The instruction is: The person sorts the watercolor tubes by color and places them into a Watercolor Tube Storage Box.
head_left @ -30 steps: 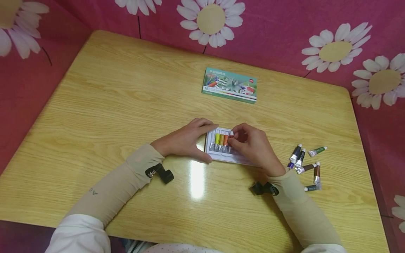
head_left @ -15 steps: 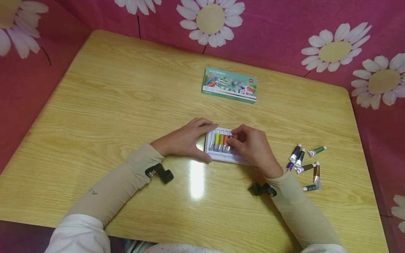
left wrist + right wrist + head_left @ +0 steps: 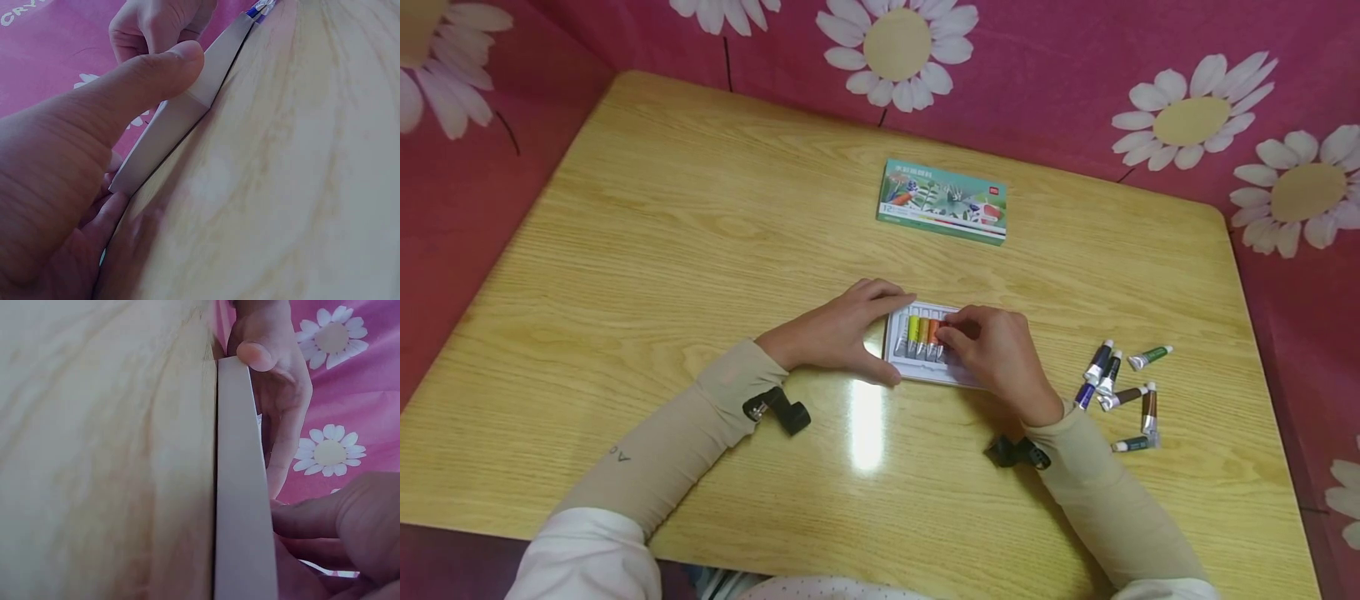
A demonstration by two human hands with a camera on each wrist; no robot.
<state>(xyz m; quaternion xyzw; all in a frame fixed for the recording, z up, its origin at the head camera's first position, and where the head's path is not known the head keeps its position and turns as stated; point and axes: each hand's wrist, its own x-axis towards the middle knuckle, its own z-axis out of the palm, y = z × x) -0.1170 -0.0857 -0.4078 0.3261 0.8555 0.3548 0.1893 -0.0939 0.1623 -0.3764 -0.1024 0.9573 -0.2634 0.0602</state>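
Note:
My left hand [image 3: 842, 332] holds the left end of a white plastic tray [image 3: 925, 372], thumb at its near edge and fingers at the far one. In the left wrist view the thumb presses over the tray's pale side wall [image 3: 169, 134]. Inside the tray, a yellow paint tube [image 3: 913, 332], an ochre one [image 3: 923, 335] and an orange one [image 3: 933, 332] lie side by side in slots. My right hand [image 3: 1006, 360] pinches a dark red paint tube [image 3: 943, 327] beside the orange one, hiding most of it and the tray's right part.
Several loose paint tubes lie right of my right wrist, among them a green one [image 3: 1150, 357], a purple one [image 3: 1083, 395] and a brown one [image 3: 1150, 408]. Farther back rests a green paint box [image 3: 942, 202]. A pink flowered cloth [image 3: 1037, 75] borders the table.
The right hand has lowered slightly toward me and to the left, and the red tube's white cap has gone out of sight behind its fingers. The left hand stays in place on the tray.

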